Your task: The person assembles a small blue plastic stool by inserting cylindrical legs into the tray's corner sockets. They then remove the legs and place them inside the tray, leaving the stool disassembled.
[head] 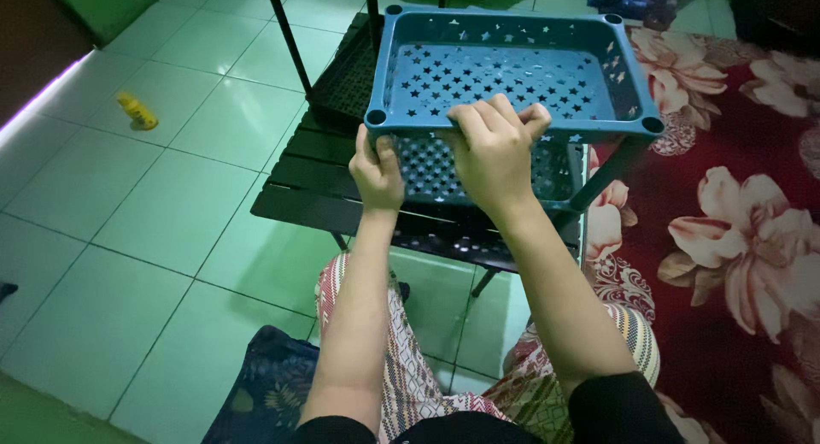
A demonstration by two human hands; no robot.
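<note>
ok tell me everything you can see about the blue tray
The blue tray looks like plastic: rectangular, shallow, with star-shaped holes through its floor and walls and a round socket at each corner. It is held roughly level above a second blue tray and a black slatted table. The right hand curls over its near rim; the left hand grips just below its near left corner.

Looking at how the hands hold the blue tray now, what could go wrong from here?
1. Both the left hand and the right hand grip only the near rim of the blue tray, so its far side might tip.
2. The lower tray sits close beneath; fingers could get pinched between the two.
</note>
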